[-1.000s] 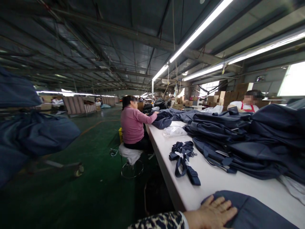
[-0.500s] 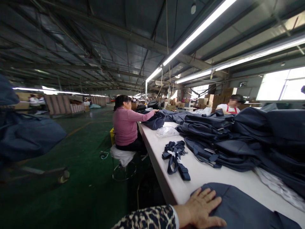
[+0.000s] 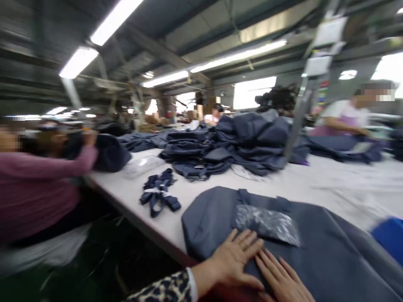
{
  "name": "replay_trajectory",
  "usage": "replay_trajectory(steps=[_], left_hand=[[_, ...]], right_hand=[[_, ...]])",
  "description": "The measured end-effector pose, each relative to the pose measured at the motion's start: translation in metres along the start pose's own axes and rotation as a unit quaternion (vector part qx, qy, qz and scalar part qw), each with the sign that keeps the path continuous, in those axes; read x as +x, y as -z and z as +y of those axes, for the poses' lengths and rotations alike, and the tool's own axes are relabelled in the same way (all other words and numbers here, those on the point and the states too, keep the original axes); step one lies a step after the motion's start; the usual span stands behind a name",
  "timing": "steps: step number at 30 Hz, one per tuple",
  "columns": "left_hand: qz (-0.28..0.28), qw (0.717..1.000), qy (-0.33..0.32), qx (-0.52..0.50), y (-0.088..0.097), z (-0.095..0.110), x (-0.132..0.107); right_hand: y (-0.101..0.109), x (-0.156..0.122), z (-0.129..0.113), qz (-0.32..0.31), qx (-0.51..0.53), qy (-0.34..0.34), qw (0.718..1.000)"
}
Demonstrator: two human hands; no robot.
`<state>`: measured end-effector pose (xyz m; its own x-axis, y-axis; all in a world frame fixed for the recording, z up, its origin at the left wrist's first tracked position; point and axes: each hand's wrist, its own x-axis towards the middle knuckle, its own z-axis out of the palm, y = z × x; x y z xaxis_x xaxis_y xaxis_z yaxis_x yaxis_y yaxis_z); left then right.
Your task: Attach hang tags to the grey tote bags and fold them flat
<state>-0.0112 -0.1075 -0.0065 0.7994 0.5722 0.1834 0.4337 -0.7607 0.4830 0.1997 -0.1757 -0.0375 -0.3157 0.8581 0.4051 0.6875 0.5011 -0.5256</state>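
Note:
My left hand (image 3: 233, 262), in a leopard-print sleeve, lies flat with its fingers stretched out on a dark blue-grey bag (image 3: 214, 218) at the near edge of the white table (image 3: 330, 184). My right hand (image 3: 283, 279) lies flat beside it on the same bag, fingers extended. Just beyond my fingers a small clear packet of grey bits (image 3: 267, 222) rests on the bag. A bundle of dark blue straps (image 3: 159, 193) lies on the table to the left.
A big heap of blue-grey bags (image 3: 226, 147) fills the table's middle. A person in a pink top (image 3: 37, 188) sits at the left edge. Another person in white (image 3: 343, 119) works at the far right. Something blue (image 3: 388, 237) sits at the right.
The view has swung to the right, bringing the whole bag, the packet and my right hand into sight. My left hand stays flat on the bag.

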Motion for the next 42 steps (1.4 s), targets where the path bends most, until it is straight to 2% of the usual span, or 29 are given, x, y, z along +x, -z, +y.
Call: replay_trajectory(steps=[2,3,4,5,7,8,9,11,14,17,21,24,27,32,37,39,42], left_hand=[[-0.046,0.996,-0.014,0.078,0.000,-0.010,0.001],[-0.047,0.992,-0.021,0.117,-0.002,-0.016,0.003],[-0.048,0.986,-0.035,0.154,-0.004,-0.022,0.006],[-0.042,0.980,-0.053,0.187,-0.006,-0.026,0.007],[-0.025,0.967,-0.083,0.241,-0.010,-0.031,0.006],[-0.017,0.960,-0.098,0.261,-0.012,-0.032,0.005],[-0.013,0.954,-0.111,0.277,-0.012,-0.033,0.003],[-0.013,0.944,-0.137,0.300,-0.012,-0.036,0.001],[-0.028,0.932,-0.165,0.322,-0.011,-0.042,0.001],[-0.037,0.927,-0.174,0.330,-0.010,-0.048,0.002],[-0.026,0.927,-0.187,0.324,-0.010,-0.050,0.004],[-0.017,0.922,-0.212,0.323,-0.009,-0.047,0.006],[-0.008,0.917,-0.226,0.327,-0.009,-0.043,0.007],[-0.005,0.914,-0.222,0.340,-0.010,-0.045,0.006],[-0.008,0.902,-0.249,0.352,-0.008,-0.049,0.007],[-0.016,0.907,-0.228,0.354,-0.010,-0.037,0.013],[-0.012,0.932,-0.136,0.336,-0.022,-0.002,0.031]], right_hand=[[0.034,-0.025,-0.018,0.021,-0.095,0.011,0.995],[0.053,-0.034,-0.024,0.063,-0.128,-0.001,0.990],[0.071,-0.042,-0.028,0.133,-0.133,-0.037,0.982],[0.089,-0.052,-0.028,0.215,-0.130,-0.084,0.964],[0.118,-0.076,-0.016,0.366,-0.104,-0.187,0.906],[0.127,-0.089,-0.006,0.410,-0.070,-0.242,0.877],[0.133,-0.101,0.007,0.427,-0.020,-0.294,0.855],[0.135,-0.120,0.035,0.396,0.106,-0.370,0.834],[0.127,-0.126,0.068,0.325,0.228,-0.385,0.833],[0.130,-0.117,0.087,0.304,0.269,-0.357,0.841],[0.151,-0.107,0.105,0.277,0.315,-0.337,0.843],[0.159,-0.103,0.119,0.262,0.327,-0.340,0.842],[0.160,-0.103,0.127,0.252,0.326,-0.341,0.845],[0.159,-0.110,0.124,0.212,0.331,-0.332,0.858],[0.150,-0.108,0.130,0.244,0.285,-0.378,0.846],[0.147,-0.105,0.134,0.249,0.273,-0.400,0.839],[0.143,-0.102,0.133,0.240,0.269,-0.417,0.834]])
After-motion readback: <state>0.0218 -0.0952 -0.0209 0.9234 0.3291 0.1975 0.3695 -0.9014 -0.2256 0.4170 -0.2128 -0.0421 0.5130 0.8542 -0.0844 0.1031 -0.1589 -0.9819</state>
